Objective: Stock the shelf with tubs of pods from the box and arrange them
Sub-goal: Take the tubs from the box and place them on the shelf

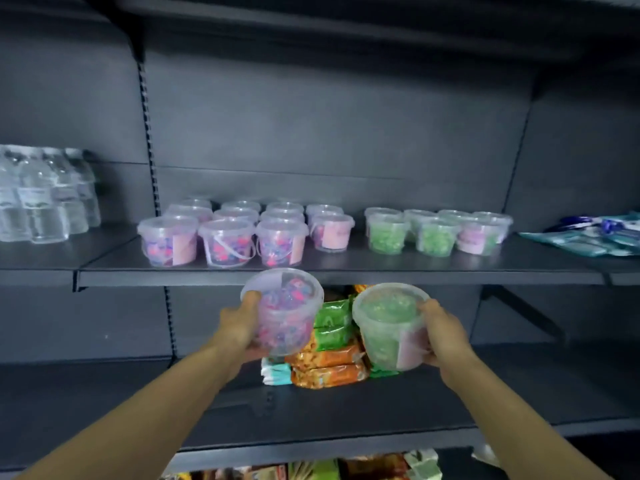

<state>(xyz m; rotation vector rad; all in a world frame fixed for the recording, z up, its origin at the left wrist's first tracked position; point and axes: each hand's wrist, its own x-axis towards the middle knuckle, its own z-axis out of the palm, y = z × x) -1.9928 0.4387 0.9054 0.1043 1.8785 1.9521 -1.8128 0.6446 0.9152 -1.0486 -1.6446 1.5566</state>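
Observation:
My left hand grips a clear tub of pink and blue pods, held just below the front edge of the dark shelf. My right hand grips a clear tub of green pods beside it, at about the same height. On the shelf stand several pink and blue tubs in rows at the left. A smaller group of green tubs stands to their right. The box is out of view.
A pack of water bottles sits on the neighbouring shelf at left. Blue and white packets lie at the right end. Green and orange snack packs are stacked on the lower shelf behind my hands.

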